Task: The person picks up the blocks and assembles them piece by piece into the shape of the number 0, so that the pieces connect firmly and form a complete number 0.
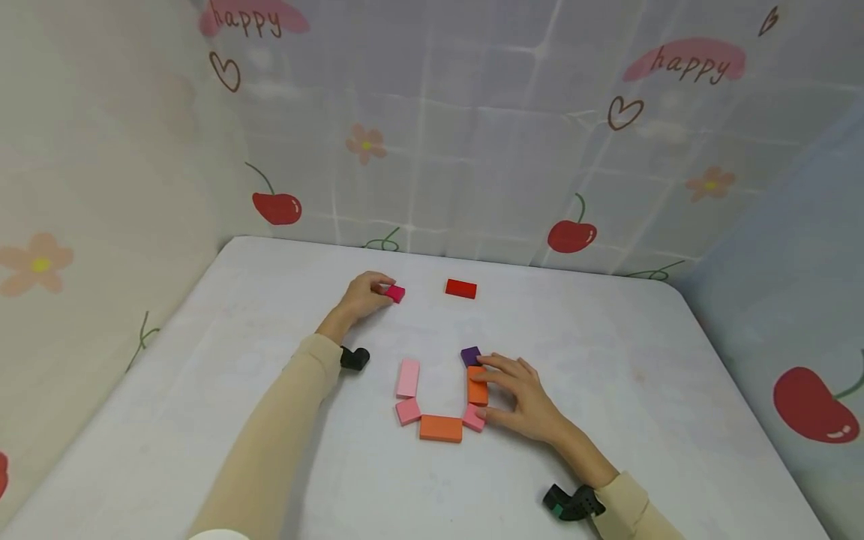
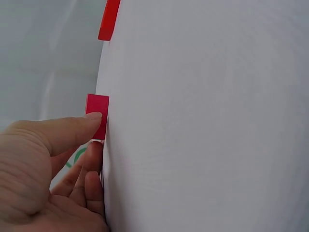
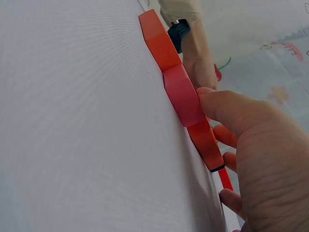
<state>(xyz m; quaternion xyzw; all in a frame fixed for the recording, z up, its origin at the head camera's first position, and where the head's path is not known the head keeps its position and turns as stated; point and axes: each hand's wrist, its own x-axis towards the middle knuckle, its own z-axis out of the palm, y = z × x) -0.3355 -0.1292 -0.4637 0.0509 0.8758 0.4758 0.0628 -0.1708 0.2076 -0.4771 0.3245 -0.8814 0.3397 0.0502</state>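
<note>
At the far left of the table my left hand (image 1: 363,298) pinches a small magenta block (image 1: 397,293). The left wrist view shows the thumb flat on that block's face. Lower down, my right hand (image 1: 525,401) reaches over the right side of a U-shaped row of blocks. Its thumb touches a small pink block (image 1: 473,422), and its fingers lie over an orange block (image 1: 478,394) and beside a dark purple block (image 1: 469,355). Another orange block (image 1: 441,428) forms the bottom of the U. A short pink block (image 1: 408,411) and a longer pink one (image 1: 408,379) make the left side.
A red block (image 1: 461,289) lies alone near the back of the white-covered table (image 1: 594,337). Printed curtains (image 1: 472,150) hang behind the table and along its sides. Black cameras are strapped at both wrists.
</note>
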